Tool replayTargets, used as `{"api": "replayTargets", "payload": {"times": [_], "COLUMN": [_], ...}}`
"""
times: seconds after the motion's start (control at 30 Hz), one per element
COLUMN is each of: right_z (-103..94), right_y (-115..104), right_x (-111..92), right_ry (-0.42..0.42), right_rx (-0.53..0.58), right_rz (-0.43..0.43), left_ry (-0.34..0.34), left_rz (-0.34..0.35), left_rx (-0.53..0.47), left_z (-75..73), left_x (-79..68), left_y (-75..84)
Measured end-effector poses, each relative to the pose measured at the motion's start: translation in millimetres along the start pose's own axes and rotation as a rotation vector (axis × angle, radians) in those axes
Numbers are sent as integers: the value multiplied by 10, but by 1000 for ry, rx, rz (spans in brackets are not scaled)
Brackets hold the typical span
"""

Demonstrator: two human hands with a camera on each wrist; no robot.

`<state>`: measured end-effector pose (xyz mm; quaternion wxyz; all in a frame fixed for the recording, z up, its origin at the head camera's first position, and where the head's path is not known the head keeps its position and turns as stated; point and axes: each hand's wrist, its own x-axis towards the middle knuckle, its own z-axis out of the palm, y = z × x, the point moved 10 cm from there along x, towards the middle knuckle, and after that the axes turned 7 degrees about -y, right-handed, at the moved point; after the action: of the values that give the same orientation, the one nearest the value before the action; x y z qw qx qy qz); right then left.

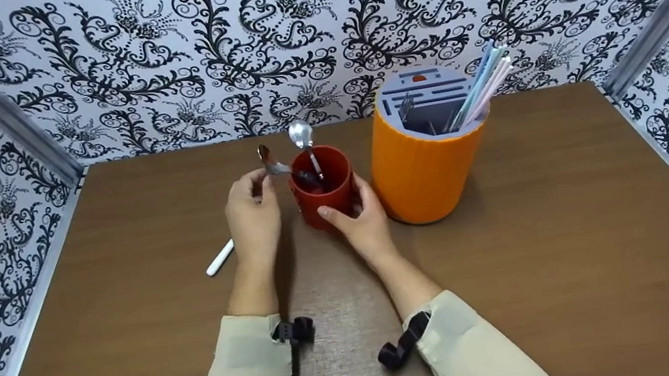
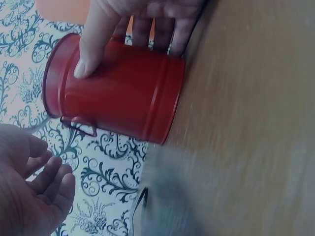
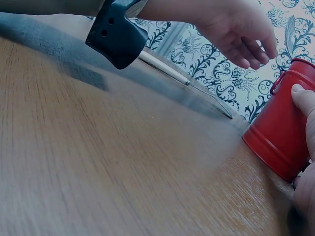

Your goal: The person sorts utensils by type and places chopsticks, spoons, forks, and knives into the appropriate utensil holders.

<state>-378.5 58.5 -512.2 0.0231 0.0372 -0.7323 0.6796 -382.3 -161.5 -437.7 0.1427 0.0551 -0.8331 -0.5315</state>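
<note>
My right hand (image 1: 367, 226) grips a red metal cup (image 3: 280, 130) standing upright on the table, thumb on the near side and fingers around the far side. A small wire loop (image 2: 81, 127) hangs on the cup's wall. Two spoons lean in the cup, bowls up: a silver spoon (image 1: 301, 134) points to the back, and a second spoon (image 1: 267, 158) tilts left. Beside that tilted spoon's bowl is my left hand (image 1: 254, 216), fingers loosely bent and fingertips close to it; in the right wrist view this hand (image 3: 241, 37) has nothing between its fingers.
A white-handled metal utensil (image 3: 165, 68) lies on the table left of the cup, partly hidden by my left hand in the head view. Close right of the cup stands an orange utensil holder (image 1: 421, 168) with a grey slotted top, forks and pastel sticks (image 1: 488, 85). Patterned walls enclose the table.
</note>
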Motion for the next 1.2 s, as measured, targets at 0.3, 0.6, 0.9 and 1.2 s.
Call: {"api": "replayTargets", "payload": {"times": [0.3,0.6,0.9,1.2], "right_z": [-1,4,0,2], "right_y": [12,8,18,17], "right_x": [-2,-3,-12,-21], "right_ry": [-8,-5,-13,-21], "right_rx": [-8,-6,-10,-16], "right_rz": [12,10,28,36], "left_ry": [-34,-43,-160,-297], "left_rz": [-13,-33,-120,-195], "left_rx": [233,352,394,493], "left_z": [-138,-261,-274,-260], "left_x": [53,88,78,56], "left_y": [-59,-138,-297,-446]}}
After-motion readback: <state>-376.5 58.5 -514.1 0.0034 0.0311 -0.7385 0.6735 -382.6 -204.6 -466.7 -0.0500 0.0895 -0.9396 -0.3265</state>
